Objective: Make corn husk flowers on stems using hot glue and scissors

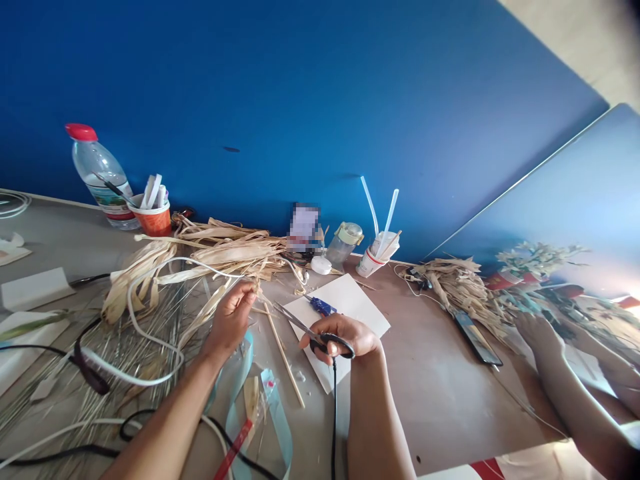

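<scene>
My left hand (235,313) is closed in a pinch, with a small scrap of dried husk (257,287) at its fingertips. My right hand (345,337) grips a pair of scissors (295,320) by the black handles. Their metal blades point up and left, towards my left hand, and stop short of it. Beneath the scissors lies a white sheet of paper (363,303). On the sheet rests a dark blue tool (321,306), partly covered by my right hand, so its kind is unclear. A thin stick (285,357) lies between my forearms.
Dried husks (235,250) are heaped behind my left hand, above thin wires (150,333). White cable (131,293) loops there. A bottle (103,173), orange cup (154,219), jar (345,241) and straw cup (373,260) line the blue partition. Another person's hand (540,337) is right, near a phone (476,337).
</scene>
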Demonstrator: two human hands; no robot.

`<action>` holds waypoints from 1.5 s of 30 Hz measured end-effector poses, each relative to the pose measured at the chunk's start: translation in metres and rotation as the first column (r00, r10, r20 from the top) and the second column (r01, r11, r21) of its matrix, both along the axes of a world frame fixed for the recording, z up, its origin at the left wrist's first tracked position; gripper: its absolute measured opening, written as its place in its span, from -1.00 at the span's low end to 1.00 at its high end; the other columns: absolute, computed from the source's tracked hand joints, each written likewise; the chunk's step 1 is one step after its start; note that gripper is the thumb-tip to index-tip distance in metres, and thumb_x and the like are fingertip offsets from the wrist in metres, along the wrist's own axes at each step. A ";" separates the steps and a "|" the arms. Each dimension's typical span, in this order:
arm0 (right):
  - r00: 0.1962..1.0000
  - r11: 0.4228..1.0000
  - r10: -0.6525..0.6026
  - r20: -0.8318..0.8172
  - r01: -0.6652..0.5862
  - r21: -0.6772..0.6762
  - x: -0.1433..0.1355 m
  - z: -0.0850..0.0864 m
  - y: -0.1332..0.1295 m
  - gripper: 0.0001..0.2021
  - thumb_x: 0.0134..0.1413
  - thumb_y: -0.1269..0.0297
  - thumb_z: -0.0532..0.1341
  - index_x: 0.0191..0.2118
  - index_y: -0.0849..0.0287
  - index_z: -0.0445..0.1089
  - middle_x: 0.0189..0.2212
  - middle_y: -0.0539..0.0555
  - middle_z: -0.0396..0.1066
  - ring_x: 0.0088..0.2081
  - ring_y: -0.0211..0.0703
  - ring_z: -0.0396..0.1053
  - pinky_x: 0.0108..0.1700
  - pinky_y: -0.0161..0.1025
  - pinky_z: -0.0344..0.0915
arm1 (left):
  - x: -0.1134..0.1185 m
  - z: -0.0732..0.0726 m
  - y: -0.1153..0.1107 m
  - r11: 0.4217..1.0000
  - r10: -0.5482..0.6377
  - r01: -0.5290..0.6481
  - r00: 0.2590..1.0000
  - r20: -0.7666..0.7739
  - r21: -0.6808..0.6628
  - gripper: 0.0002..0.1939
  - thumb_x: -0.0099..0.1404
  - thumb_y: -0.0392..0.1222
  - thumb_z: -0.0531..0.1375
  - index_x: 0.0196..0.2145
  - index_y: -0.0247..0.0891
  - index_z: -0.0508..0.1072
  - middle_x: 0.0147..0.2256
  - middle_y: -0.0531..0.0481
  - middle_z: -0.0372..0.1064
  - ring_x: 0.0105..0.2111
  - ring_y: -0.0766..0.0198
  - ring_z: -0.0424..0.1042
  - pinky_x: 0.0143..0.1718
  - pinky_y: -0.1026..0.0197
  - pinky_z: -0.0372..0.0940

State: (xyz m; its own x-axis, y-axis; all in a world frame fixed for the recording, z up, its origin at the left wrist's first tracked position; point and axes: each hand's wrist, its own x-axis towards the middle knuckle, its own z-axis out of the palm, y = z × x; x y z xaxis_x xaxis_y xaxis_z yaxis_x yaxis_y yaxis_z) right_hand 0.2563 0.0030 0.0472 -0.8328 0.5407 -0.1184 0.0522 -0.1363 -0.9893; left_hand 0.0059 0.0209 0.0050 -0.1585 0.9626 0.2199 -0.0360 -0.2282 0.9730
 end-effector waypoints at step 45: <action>0.999 0.999 0.006 0.043 -0.005 -0.036 -0.006 -0.003 0.002 -0.37 -0.09 -0.13 0.33 -0.11 0.42 0.46 -0.61 -0.01 0.33 -0.58 -0.33 0.21 -0.52 -0.36 0.12 | 0.001 -0.003 -0.005 0.987 -0.022 0.037 0.995 -0.097 0.156 -0.92 0.19 -0.18 0.21 -0.36 -0.14 0.52 -0.30 -0.01 0.44 -0.22 0.16 0.40 -0.09 0.13 0.25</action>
State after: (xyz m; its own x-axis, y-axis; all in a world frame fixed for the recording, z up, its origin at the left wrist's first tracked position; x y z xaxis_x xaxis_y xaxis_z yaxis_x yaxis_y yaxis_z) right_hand 0.2506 0.0055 0.0442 -0.8293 0.5311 -0.1737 0.0959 -0.1711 -0.9806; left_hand 0.0065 0.0161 0.0022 -0.1018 0.9185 0.3821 0.0456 -0.3794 0.9241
